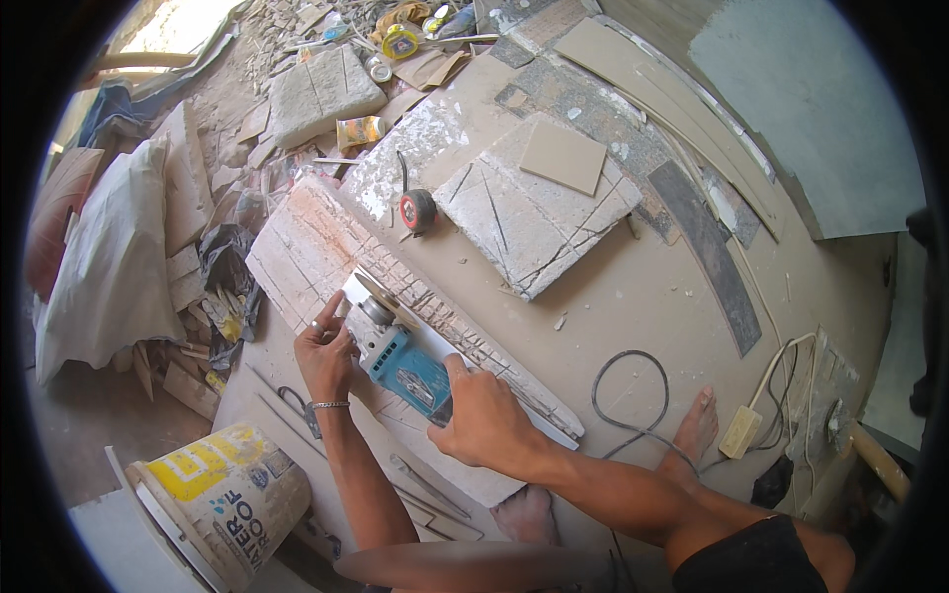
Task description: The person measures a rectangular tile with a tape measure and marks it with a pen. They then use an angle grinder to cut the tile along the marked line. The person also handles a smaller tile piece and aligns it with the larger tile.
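Observation:
In my right hand (482, 415) is the rear body of a teal angle grinder (413, 379), fingers wrapped round it. Its thin disc (386, 299) stands on edge at the far end, over a long white tile strip (539, 423). Beside the grinder's metal head, my left hand (324, 348) is closed, with its fingertips at the strip's far end; the grinder partly hides that contact. The strip lies across a pale slab (301, 252) scored with many grooves. I cannot tell whether the disc is spinning.
Beyond lie a second grooved slab (494, 222) with a beige tile piece (563, 156) and a red-black tape measure (417, 211). A bucket (222, 494) stands near left. A black cable (633, 358) loops by my bare foot (695, 430), near an extension socket (740, 432). Rubble fills the far left.

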`<state>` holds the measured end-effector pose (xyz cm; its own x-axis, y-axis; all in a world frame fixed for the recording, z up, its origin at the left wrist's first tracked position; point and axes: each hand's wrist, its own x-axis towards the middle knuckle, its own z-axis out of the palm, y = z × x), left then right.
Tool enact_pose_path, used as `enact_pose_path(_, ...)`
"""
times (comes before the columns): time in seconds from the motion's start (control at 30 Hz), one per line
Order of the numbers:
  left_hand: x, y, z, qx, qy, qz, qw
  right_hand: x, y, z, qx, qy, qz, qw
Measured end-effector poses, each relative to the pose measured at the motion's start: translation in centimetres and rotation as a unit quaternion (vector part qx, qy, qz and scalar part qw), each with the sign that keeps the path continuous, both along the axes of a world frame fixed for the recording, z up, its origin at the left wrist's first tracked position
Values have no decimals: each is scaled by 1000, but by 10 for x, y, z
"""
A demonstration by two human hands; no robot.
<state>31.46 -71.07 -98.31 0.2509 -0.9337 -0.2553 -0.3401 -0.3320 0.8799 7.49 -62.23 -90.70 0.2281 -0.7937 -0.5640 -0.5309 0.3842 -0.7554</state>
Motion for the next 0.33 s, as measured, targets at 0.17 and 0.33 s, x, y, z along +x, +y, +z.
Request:
enact_pose_path(0.17,5,-1,-2,-3,1,-17,1000,-4,1,3,9,-1,11,1000)
enact_pose_path(0.33,4,-2,1,4,-13,-20,1000,-4,4,2,5,3,8,1000)
